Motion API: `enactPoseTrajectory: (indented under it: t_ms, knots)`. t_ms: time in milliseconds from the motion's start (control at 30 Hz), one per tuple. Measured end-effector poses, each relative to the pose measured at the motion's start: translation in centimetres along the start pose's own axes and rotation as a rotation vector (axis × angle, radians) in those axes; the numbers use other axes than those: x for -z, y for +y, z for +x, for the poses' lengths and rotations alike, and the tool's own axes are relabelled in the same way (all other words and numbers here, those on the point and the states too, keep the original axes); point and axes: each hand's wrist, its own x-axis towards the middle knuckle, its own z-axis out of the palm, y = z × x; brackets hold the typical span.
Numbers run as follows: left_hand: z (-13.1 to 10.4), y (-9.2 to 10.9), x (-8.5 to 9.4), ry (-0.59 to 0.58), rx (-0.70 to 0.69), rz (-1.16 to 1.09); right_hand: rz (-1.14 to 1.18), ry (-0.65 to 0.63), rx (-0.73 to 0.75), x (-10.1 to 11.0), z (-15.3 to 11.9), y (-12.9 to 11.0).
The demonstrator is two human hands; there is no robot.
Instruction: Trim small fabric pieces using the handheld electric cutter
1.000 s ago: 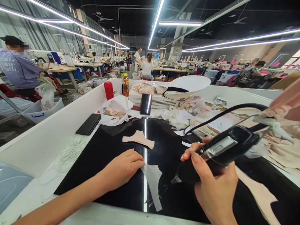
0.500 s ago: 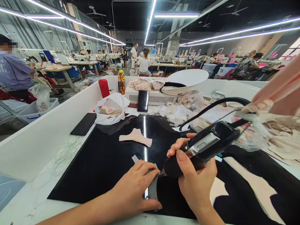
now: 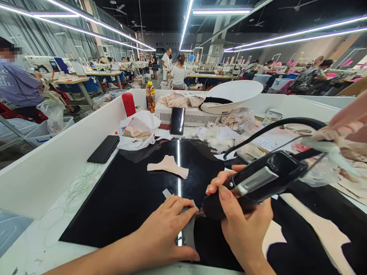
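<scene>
My left hand (image 3: 171,230) presses down on a grey translucent piece (image 3: 189,229) lying on the glossy black board (image 3: 122,208), fingers bent and thumb apart along its edge. In my right hand (image 3: 243,219) is a black handheld tool (image 3: 263,181) with a silver plate and a cable, its rounded front end just right of my left fingertips. The tip of the tool is hidden. A pale pink fabric piece (image 3: 169,166) lies farther back on the board. More pale pieces (image 3: 319,225) lie right of my right hand.
Behind the board stand a phone (image 3: 177,121), a bottle (image 3: 150,97) and a red case (image 3: 128,104). A black phone (image 3: 103,149) lies at the left by a white plastic bag (image 3: 138,133). Fabric hangs at the right. People sit at sewing tables beyond.
The view has shifted slightly. My right hand and the tool sit a little farther right in the picture. My left hand stays on the grey piece.
</scene>
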Motion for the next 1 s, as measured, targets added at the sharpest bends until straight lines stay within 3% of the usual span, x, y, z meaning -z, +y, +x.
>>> enactPoseTrajectory:
  t_ms: [1000]
  knots:
    - [-0.1,-0.7,0.5,-0.024,-0.007,0.029,0.089,-0.080,-0.047,0.6,-1.9,-0.1]
